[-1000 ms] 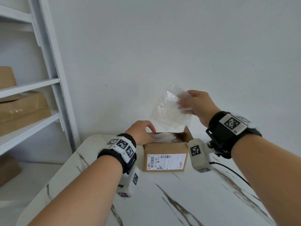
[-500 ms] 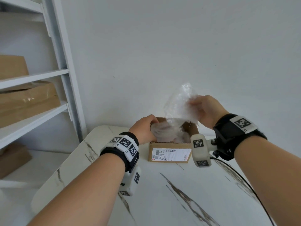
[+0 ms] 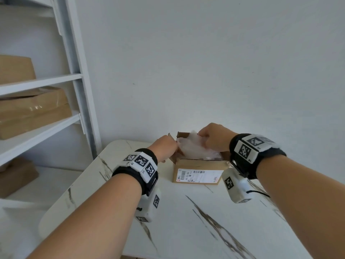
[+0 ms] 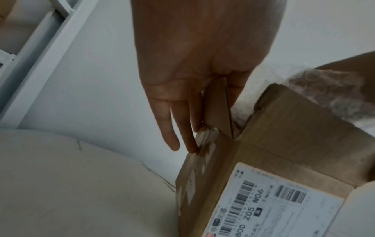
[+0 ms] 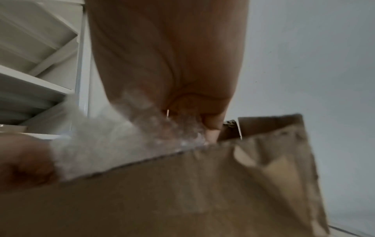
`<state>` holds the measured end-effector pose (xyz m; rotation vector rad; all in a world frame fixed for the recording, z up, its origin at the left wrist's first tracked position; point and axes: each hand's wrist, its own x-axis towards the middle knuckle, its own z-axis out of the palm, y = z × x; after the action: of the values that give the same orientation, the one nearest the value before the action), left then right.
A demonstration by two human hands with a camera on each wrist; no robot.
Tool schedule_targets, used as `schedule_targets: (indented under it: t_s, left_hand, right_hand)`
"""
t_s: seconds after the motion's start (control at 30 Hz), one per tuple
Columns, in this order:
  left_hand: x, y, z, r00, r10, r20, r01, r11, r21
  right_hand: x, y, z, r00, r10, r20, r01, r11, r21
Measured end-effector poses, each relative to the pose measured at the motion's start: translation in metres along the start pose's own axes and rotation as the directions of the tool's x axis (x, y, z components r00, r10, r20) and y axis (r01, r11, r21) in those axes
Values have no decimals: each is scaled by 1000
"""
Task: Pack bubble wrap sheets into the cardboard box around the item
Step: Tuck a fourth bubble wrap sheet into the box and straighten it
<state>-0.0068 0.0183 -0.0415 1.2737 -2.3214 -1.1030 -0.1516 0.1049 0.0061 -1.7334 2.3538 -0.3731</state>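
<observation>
A small cardboard box [image 3: 197,165] with a white shipping label [image 3: 200,175] stands open at the far side of the marble table [image 3: 186,221]. My right hand [image 3: 210,140] grips a crumpled clear bubble wrap sheet [image 3: 194,147] and holds it down inside the box, at the back. My left hand [image 3: 166,146] pinches the box's upright left flap [image 4: 218,104], with the fingers [image 4: 168,128] along its outside. In the right wrist view the bubble wrap [image 5: 121,136] bulges over the box's near wall [image 5: 182,192]. Any item inside is hidden by the wrap.
A white shelf unit [image 3: 74,79] at the left holds several brown cardboard boxes [image 3: 31,111]. A plain wall stands close behind the table. A black cable [image 3: 259,192] lies on the table to the right of the box.
My right hand has come down from above the box and brought the bubble wrap sheet into it, crumpling it. My left hand has stayed at the left flap.
</observation>
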Motion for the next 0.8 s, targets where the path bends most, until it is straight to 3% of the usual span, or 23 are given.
schedule_targets:
  t_s: [0.17, 0.27, 0.33, 0.43, 0.57, 0.7, 0.8]
  left_hand:
    - [2, -1, 2, 993, -113, -31, 103, 970, -220]
    - [5, -4, 3, 999, -24, -24, 24, 999, -29]
    - [4, -7, 5, 999, 47, -23, -45, 997, 58]
    - [6, -12, 7, 992, 99, -81, -91, 992, 90]
    - [2, -12, 10, 970, 208, -126, -182, 965, 189]
    - [-3, -10, 21, 918, 340, -203, -270, 912, 309]
    - [-5, -11, 24, 916, 339, -214, -285, 926, 247]
  right_hand:
    - [3, -5, 0, 998, -59, 22, 62, 990, -129]
    - [2, -4, 9, 996, -92, 3, 89, 964, -249]
    - [2, 1, 15, 986, -133, -105, 86, 925, -370]
    - [-2, 6, 17, 930, -251, -270, 118, 897, -427]
    - [-13, 8, 23, 954, -254, -160, 178, 907, -381]
    - [-25, 12, 24, 960, -258, -109, 219, 934, -282]
    - [-25, 14, 24, 969, -236, -73, 199, 921, -334]
